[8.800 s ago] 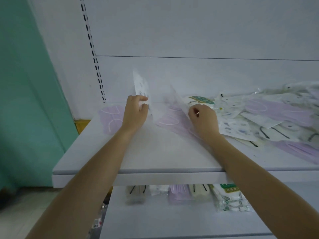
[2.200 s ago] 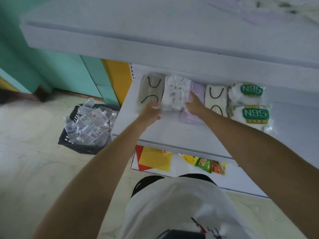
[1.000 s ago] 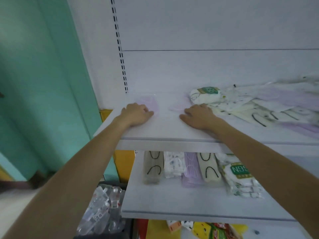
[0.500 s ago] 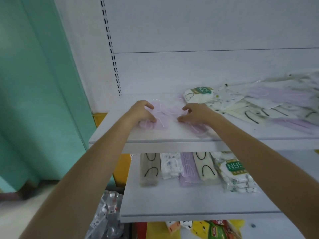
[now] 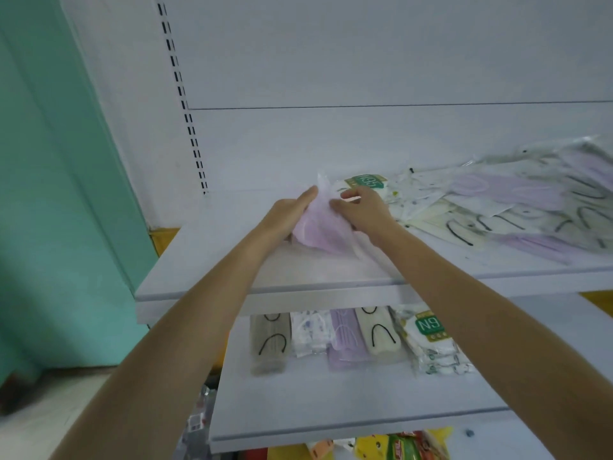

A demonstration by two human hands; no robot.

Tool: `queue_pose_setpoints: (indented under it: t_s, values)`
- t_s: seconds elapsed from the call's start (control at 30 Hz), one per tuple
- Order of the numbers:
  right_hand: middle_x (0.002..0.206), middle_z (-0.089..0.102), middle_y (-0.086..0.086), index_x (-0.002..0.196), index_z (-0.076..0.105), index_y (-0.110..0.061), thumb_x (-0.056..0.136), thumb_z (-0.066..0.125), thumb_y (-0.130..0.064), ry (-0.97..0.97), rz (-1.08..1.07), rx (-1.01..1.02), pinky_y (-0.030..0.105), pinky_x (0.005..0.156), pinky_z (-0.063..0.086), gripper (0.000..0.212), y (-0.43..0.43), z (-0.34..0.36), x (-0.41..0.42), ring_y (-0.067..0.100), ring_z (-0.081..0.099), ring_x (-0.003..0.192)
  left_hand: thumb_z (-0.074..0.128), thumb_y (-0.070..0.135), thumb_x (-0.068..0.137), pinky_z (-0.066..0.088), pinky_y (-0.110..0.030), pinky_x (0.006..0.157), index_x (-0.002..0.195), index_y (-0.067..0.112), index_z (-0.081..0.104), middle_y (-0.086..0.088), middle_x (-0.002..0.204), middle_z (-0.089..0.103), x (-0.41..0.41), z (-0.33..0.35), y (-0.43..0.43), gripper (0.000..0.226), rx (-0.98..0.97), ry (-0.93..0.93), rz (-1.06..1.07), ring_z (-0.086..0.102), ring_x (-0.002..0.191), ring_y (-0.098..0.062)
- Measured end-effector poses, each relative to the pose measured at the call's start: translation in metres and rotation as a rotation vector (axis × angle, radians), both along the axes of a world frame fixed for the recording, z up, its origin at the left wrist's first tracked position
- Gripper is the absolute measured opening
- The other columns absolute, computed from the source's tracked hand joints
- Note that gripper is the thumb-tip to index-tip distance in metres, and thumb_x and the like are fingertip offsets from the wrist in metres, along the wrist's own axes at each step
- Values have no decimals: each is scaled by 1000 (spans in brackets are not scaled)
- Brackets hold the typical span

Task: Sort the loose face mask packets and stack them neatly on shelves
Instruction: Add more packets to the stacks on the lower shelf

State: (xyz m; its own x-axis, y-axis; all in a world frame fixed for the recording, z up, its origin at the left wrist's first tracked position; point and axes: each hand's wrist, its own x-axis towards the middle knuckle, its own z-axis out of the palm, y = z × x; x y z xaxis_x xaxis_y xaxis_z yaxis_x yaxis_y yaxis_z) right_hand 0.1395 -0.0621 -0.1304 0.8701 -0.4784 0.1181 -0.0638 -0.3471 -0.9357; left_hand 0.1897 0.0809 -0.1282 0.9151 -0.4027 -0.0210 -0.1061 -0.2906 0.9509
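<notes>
**Squaring up purple packets on the top shelf**

I have the purple mask packets (image 5: 320, 232) tilted up between both hands over the left part of the top shelf (image 5: 265, 295), about midway between its front edge and the back wall. Their lower end is down at the shelf; I can't tell whether it touches. My right grip (image 5: 360, 210) is clamped on them, fingers curled over the upper right side. My left grip (image 5: 287, 215) is not closed: its fingers lie straight against the left side, with the thumb hidden.

These should weigh next to nothing. They are soft masks in thin, glossy plastic, so I expect them to flop, crinkle and slide over one another. I'd judge the edges the best place to hold, both sides at once, so the bundle stays aligned.

The loose pile (image 5: 517, 207) sprawls toward the right end of this shelf, with an N95 packet (image 5: 365, 181) just behind my right grip. On the lower shelf (image 5: 331, 429), sorted rows stand along the back, and the purple stack (image 5: 346, 341) looks like where this bundle belongs.
</notes>
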Motion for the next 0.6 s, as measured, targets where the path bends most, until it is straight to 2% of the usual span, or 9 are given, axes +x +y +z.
queue_pose_setpoints:
  t_s: [0.07,0.1,0.13,0.2,0.27,0.3,0.37,0.47,0.6]
  values:
    - [99,59,9,118,49,-5,89,62,-24,31,132,92,22,57,51,37,2,2,6,14,62,63,58,32,90,51,-35,86,106,8,66,-9,105,67,0,-1,-8,30,12,-33,-39,64,97,-23]
    - [102,60,10,118,49,-5,90,60,-25,33,154,77,24,61,52,36,1,2,10,14,63,67,58,19,89,52,-31,79,105,6,66,-10,101,67,4,-2,-8,21,29,-66,-37,64,93,-23]
    - [107,61,10,119,50,-6,90,59,-27,16,125,-3,27,70,52,36,-2,1,14,16,64,77,54,6,87,51,-27,70,103,5,65,-10,97,66,9,-3,-7,19,50,-105,-19,63,90,-24]
    - [125,54,12,126,48,-10,88,60,-33,36,-45,-372,31,90,41,46,-18,-2,24,24,54,109,47,-6,84,48,-24,62,103,7,62,-10,94,62,22,-10,-1,27,63,-177,77,60,89,-24]
    - [143,34,12,137,37,-18,82,61,-46,212,-169,-688,39,105,27,66,-34,-6,29,30,30,132,44,-7,84,51,-34,84,125,9,52,-13,115,60,34,-20,5,45,0,-183,221,57,106,-27]
    - [147,25,12,140,32,-22,81,60,-51,312,-191,-741,43,109,22,72,-39,-8,31,32,22,136,44,-6,85,45,-37,98,138,12,40,-13,129,53,38,-25,9,57,-55,-158,299,52,117,-28]
    - [147,23,14,139,34,-25,82,53,-47,385,-197,-753,45,109,21,63,-45,-13,35,35,23,134,42,-6,86,33,-38,110,149,18,22,-9,144,41,45,-29,12,70,-193,-144,414,42,131,-25]
    - [148,25,9,136,41,-26,87,50,-33,299,-45,-729,39,104,29,51,-43,-18,40,33,30,129,43,-6,87,31,-26,109,143,17,36,-4,142,42,52,-27,14,61,-342,-218,491,40,132,-19]
    - [145,33,1,131,49,-26,85,57,-27,146,157,-719,31,106,30,47,-35,-22,35,23,35,131,46,-1,90,39,-6,80,130,13,54,-1,135,50,55,-26,11,43,-389,-187,503,50,117,-11]
